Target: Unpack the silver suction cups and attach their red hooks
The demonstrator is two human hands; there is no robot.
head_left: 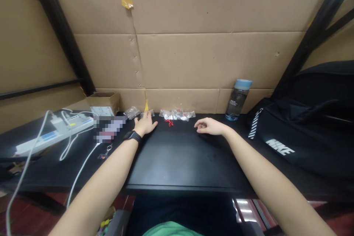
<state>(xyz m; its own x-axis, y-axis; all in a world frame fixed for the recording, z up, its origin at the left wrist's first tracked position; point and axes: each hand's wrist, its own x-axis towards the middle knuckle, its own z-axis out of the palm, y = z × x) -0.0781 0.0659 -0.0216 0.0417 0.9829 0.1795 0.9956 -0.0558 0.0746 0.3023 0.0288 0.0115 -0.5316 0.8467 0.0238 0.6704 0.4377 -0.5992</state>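
Observation:
My left hand (144, 124) reaches to the back of the black table with its fingers spread, a dark watch on the wrist. Its fingertips lie over a small clear plastic packet (151, 113), partly covered by them. Just left of those fingers is another crinkled clear packet (132, 112). My right hand (210, 126) hovers low or rests at the right, fingers loosely curled and the thumb a little apart; I see nothing held in it. Between my hands, a red cord (169, 122) lies in front of several clear packets (177, 114) with small red bits inside.
A blue-capped water bottle (238, 99) and a black bag (298, 129) stand at the right. At the left are a white power strip (55, 134) with cables, an open cardboard box (104, 102), a blurred-out object (109, 129) and a keychain (105, 153). A cardboard wall (179, 59) closes the back.

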